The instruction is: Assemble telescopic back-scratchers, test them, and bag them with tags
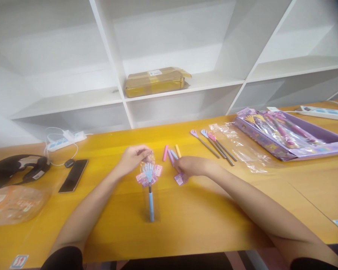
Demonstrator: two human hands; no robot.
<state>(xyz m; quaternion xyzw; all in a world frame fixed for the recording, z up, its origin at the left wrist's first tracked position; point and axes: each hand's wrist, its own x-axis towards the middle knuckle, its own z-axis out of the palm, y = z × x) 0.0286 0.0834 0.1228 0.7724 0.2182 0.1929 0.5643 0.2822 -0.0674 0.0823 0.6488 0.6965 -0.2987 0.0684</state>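
Left hand, its fingertips drawn together, pinches the upper end of a clear plastic bag on the worktop. Inside the bag lies a blue back scratcher, its head a small splayed hand on a ringed metallic neck above a smooth cylindrical handle; glossy pink cards fan around the head. Right hand is lowered over slim coloured tubes, with a purple printed card at its fingertips; whether it grips anything cannot be told. Pink and yellow tubes flank the purple and blue ones. Farther right, three bare metal rods bear purple, blue and pink claw heads. Crinkled transparent wrappers lie beside a shallow purple printed tray containing bagged scratchers with yellow and pink parts. A taped brown carton rests on the white shelf.
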